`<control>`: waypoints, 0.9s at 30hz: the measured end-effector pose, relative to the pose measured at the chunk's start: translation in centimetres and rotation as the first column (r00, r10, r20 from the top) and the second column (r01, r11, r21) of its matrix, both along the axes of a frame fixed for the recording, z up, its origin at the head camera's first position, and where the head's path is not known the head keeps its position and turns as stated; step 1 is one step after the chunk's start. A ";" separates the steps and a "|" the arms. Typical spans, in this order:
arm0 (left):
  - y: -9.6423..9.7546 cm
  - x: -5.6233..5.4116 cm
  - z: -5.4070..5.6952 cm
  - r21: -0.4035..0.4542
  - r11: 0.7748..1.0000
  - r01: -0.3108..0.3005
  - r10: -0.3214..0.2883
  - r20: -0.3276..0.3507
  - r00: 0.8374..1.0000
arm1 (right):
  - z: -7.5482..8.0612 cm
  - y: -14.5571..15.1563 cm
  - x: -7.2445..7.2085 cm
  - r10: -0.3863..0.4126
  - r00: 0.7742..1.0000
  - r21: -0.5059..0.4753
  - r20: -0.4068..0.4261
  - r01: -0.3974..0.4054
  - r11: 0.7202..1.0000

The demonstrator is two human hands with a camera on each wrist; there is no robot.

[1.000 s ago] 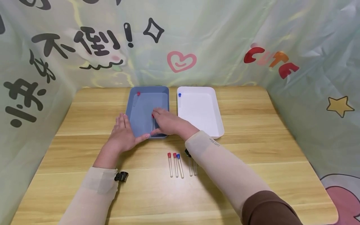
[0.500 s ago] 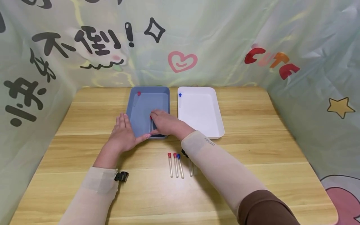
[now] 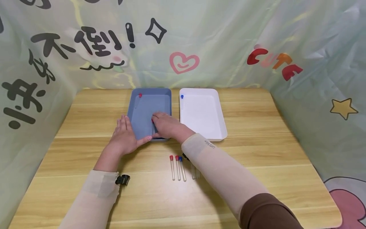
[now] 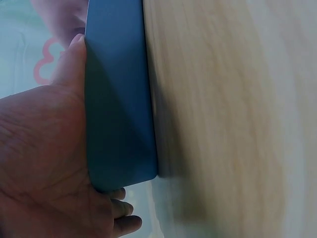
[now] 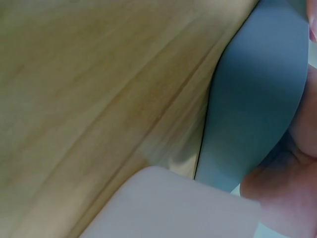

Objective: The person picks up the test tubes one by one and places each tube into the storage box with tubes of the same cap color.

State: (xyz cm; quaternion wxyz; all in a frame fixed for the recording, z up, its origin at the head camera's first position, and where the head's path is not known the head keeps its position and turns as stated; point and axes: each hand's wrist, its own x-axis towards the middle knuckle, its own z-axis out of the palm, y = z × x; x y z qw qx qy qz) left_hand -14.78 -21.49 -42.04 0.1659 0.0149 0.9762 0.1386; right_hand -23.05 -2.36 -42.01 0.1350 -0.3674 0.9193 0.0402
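Note:
My right hand (image 3: 168,126) reaches into the blue tray (image 3: 154,101), fingertips on the red cap of a test tube (image 3: 152,128) and thumb near its lower end. The tube lies lengthwise in the front part of the tray. At the tray's front left corner rests my left hand (image 3: 123,138), fingers straight along the side and thumb stretched along the front rim. The left wrist view shows that palm close against the tray wall (image 4: 116,99). A second red-capped test tube (image 3: 140,95) lies at the tray's back left.
To the right stands a white tray (image 3: 204,111) with a blue-capped tube (image 3: 182,96) at its back left. Several capped tubes lie on the table in front, two red-capped (image 3: 172,168) and a blue-capped one (image 3: 183,170); others are partly hidden by the right forearm.
My right hand has shifted slightly left within the blue tray, the test tube moving with it. The left hand stays at the tray's corner.

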 end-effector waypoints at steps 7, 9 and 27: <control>0.0 -0.1 -0.1 0.010 1.000 -0.009 0.009 0.002 1.000 | -0.1 -0.1 0.2 -0.001 1.000 0.045 -0.031 0.003 0.999; 0.0 -0.1 -0.1 0.009 1.000 -0.008 0.008 0.002 1.000 | -0.1 0.0 0.2 -0.001 1.000 0.046 -0.031 0.002 0.999; 0.1 -0.1 -0.2 0.009 1.000 -0.014 0.014 -0.008 1.000 | 0.2 0.2 0.3 0.004 1.000 0.037 -0.019 -0.003 0.999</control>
